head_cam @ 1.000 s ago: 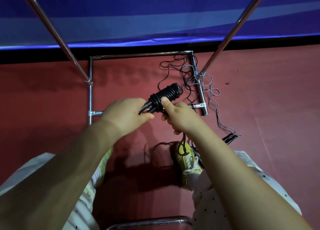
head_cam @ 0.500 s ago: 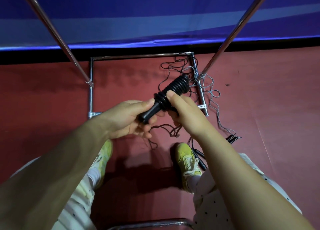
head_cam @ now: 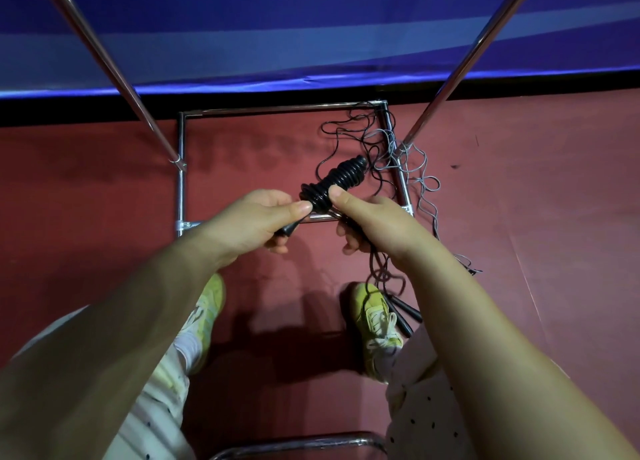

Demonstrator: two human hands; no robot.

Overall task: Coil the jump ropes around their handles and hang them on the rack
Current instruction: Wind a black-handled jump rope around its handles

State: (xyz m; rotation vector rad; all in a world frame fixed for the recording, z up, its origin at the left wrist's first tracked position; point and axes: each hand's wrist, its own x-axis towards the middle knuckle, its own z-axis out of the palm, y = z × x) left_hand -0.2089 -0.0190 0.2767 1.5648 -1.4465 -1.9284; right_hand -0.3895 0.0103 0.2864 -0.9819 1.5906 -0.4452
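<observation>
Above the floor, left hand (head_cam: 256, 222) and right hand (head_cam: 372, 222) grasp coiled jump rope (head_cam: 332, 187)

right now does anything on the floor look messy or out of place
Yes. Loose black and grey ropes lie tangled over the rack's base bar, and two black handles lie beside the right shoe. The hands hold the one coiled rope.

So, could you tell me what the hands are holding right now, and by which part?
Both hold the black jump rope bundle: the left hand grips the bare handle end, and the right hand pinches the coils with its thumb, loose cord trailing below it.
</observation>
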